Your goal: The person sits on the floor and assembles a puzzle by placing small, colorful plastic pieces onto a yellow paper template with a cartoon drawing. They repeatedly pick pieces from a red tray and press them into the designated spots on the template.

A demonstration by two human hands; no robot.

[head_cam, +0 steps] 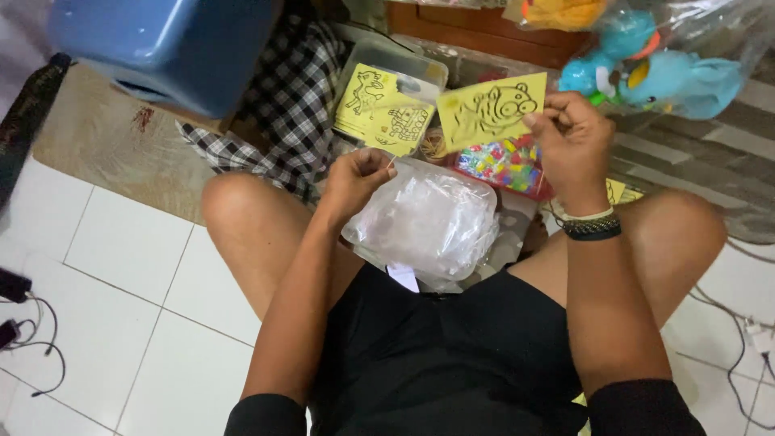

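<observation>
1. Two hands are up over the person's lap, and nearest the camera come the black shorts [452, 355] and the bare knees spread wide on the white tiled floor [137, 266].

2. The left hand [355, 179] sits just above the crumpled clear plastic bag [428, 222] in the lap, fingers pinched together on something thin. It looks like a small stick, though it is too slight to tell for sure.

3. The right hand [571, 141] is higher and farther out, its fingertips closed on the right edge of a yellow card [491, 109] printed with a cartoon animal outline. A dark beaded bracelet [592, 228] rings that wrist.

4. Here is the key relation: the card stretches leftward from the right hand, its long axis running nearly level with a slight rise to the right. The card's free left end points toward the left hand, which sits lower and near it, not touching. The right hand alone has the card.

5. Under the card lies a tray of small bright multicoloured pieces [504, 165], just past the bag.

6. Beyond, a clear plastic box [391, 101] holds more yellow cards with line drawings.

7. Farther still: a black-and-white checked cloth [282, 105] to the left, a blue plastic stool [173, 48] at the far left, and bagged blue toys [658, 73] at the far right, over a striped mat [710, 153].
</observation>
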